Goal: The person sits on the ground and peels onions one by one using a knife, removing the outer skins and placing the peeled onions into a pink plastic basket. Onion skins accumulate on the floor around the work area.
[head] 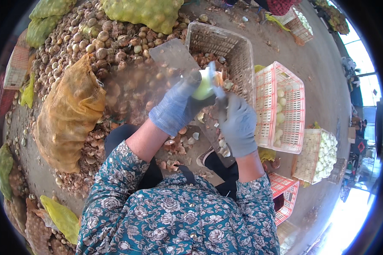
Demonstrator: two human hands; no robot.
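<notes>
In a grey-blue knit glove, my left hand (177, 103) grips a pale green-white peeled onion (203, 85). My gloved right hand (238, 125) is closed around the handle of a knife, partly hidden and blurred. Its blade (219, 91) lies against the right side of the onion, with a bit of brownish skin close by. Both hands are above the near end of a dirty plastic crate (247, 54) with onion skins (207, 60) inside. A flat grey board (175, 54) extends behind the left hand at the crate's left side.
Unpeeled onions (99, 35) are heaped at the upper left beside an orange mesh sack (70, 118). To the right stands a red-and-white crate (289, 118) holding peeled onions (280, 108). Another crate (306, 154) of peeled onions is farther right. Loose skins (175, 146) litter the floor near my feet.
</notes>
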